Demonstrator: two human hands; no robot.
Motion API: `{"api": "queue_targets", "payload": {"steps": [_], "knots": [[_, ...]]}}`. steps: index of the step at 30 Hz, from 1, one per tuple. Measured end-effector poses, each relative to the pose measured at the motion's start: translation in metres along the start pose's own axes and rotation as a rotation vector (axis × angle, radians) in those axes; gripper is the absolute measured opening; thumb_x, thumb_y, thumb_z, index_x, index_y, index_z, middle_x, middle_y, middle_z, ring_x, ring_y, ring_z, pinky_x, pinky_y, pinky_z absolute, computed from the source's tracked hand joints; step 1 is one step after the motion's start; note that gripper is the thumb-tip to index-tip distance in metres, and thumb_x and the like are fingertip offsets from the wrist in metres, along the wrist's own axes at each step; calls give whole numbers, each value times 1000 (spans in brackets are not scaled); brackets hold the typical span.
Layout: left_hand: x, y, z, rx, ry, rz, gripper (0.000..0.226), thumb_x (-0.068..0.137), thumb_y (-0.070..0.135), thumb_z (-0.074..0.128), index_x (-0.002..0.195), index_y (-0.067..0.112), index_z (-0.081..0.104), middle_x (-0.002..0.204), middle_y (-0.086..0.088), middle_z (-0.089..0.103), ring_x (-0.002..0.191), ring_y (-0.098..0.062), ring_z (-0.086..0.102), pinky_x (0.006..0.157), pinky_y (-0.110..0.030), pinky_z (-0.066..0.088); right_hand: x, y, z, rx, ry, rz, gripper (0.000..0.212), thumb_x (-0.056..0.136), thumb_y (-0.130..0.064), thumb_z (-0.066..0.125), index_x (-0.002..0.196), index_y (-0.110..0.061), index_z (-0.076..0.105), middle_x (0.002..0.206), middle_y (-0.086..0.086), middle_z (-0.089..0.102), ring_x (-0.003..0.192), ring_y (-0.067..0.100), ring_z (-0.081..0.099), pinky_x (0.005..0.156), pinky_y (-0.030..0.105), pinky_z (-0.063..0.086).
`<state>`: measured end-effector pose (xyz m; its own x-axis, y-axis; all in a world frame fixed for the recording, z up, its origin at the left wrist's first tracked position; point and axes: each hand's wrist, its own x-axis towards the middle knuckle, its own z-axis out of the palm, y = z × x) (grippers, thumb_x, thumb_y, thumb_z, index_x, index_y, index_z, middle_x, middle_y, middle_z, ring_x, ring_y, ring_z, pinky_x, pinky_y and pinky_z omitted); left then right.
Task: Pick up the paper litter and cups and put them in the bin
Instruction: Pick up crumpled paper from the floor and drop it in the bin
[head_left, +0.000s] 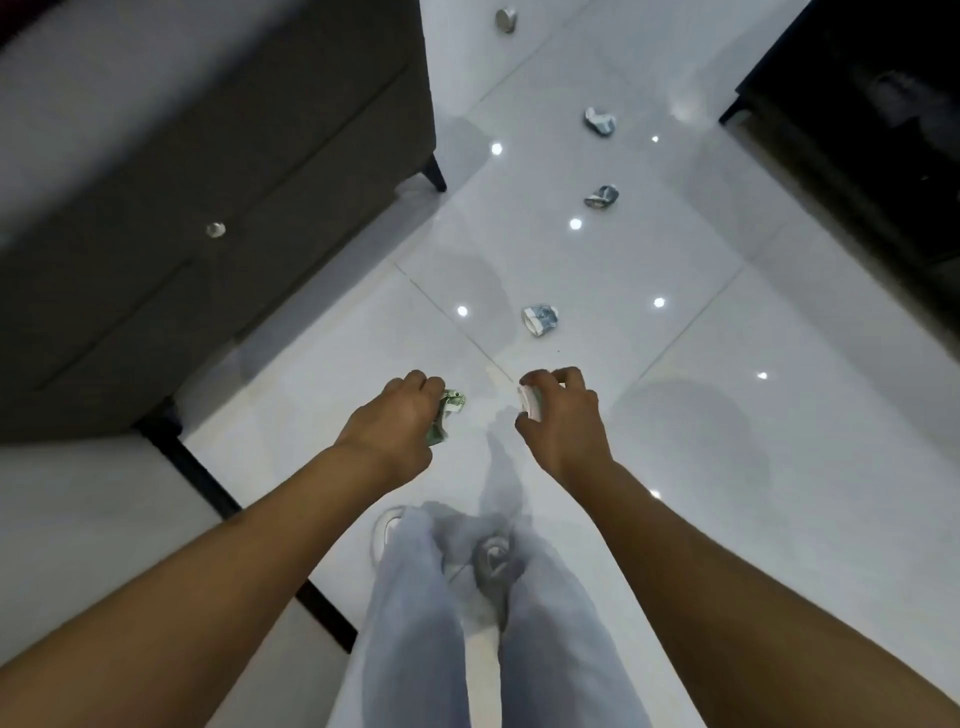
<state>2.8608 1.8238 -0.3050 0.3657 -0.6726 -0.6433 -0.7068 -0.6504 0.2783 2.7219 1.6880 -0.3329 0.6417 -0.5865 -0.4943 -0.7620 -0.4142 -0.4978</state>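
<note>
My left hand (397, 418) grips a crumpled green-printed paper (447, 415) above the white tiled floor. My right hand (563, 415) holds a white paper cup (531, 402) by its side, rim pointing left. Three crumpled bluish paper pieces lie on the floor ahead: a near one (540, 319), a middle one (601, 196) and a far one (599, 121). A small cup (505, 21) lies at the far end of the floor. No bin is in view.
A dark grey sofa (218, 171) on black legs fills the left side. A black cabinet (857, 104) stands at the right. My legs and white shoes (387, 535) are below the hands. The glossy floor (727, 415) reflects ceiling lights.
</note>
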Motion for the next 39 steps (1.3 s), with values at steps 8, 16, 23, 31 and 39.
{"api": "queue_targets", "payload": {"steps": [8,16,23,31,39], "knots": [[-75,91,-125,99,54,169,41,79,-1,55,116,12,45,117,-4,43,107,-23,45,68,-33,44,-105,-61,-145,34,133,98,36,87,-8,53,121,-18,56,124,2,43,110,27,40,77,32,45],[-124,151,-180,275,39,418,53,80,1,56,129,12,40,123,-5,42,111,-25,45,74,-33,45,-206,-88,-190,149,347,306,38,89,-11,54,125,-22,55,128,1,42,113,26,40,82,35,48],[-155,245,-168,443,17,697,51,80,3,57,128,13,44,121,-2,44,111,-22,47,82,-36,51,-306,-50,-213,282,608,520,37,89,-9,52,123,-22,55,128,-1,41,111,22,38,80,35,50],[-226,420,-73,636,-65,1037,39,82,5,59,119,11,47,116,-4,45,107,-23,50,77,-36,50,-458,78,-215,407,839,825,36,89,-9,52,122,-22,55,126,0,42,110,23,38,79,36,50],[-316,612,75,750,-160,1238,47,82,6,59,125,12,45,120,-4,44,109,-22,48,78,-36,50,-623,241,-219,477,948,1048,37,89,-12,54,125,-23,55,126,-1,43,111,23,38,81,35,50]]}}
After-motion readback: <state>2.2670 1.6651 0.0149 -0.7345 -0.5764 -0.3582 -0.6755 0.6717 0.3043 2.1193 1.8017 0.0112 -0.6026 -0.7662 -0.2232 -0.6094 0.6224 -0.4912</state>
